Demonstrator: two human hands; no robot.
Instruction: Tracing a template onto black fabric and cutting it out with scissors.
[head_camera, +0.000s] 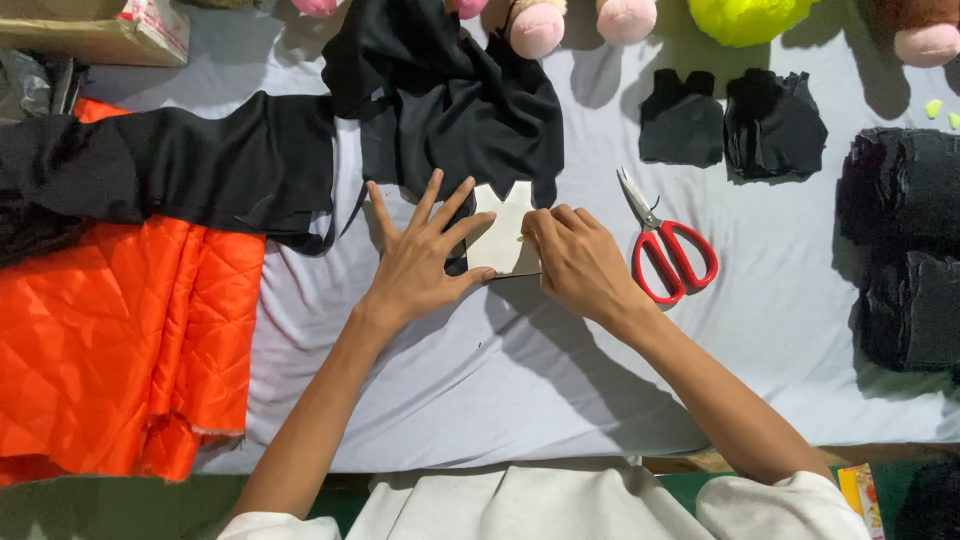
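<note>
1. Two hands were seen at work on one white template (505, 232), which lay on black cloth (450, 110) near the middle of a pale sheet (480, 370).
2. The left hand (420, 262) was spread flat with fingers splayed, pressed on the template's left edge and on the cloth beside it; nothing was grasped.
3. The right hand (578, 262) was curled at the template's right edge, and a small yellowish marker appeared to be pinched at the fingertips; tracing was judged to be under way, though no drawn line could be made out.
4. Red scissors (665, 250) were left untouched just right of the template, so cutting of this piece was judged not yet begun.
5. Cut black pieces (730, 125) were laid up and to the right of the template, and taller black stacks (905, 250) lay far right of it; earlier pieces were judged finished.
6. Much uncut cloth was left above and to the left of the template, over orange quilted fabric (120, 340).
7. Open room was found below the template, where the sheet lay bare to the near table edge.
8. Room was tight above the template, where plush toys (745, 15) were lined up, and to its right, where the scissors lay close to the wrist.
</note>
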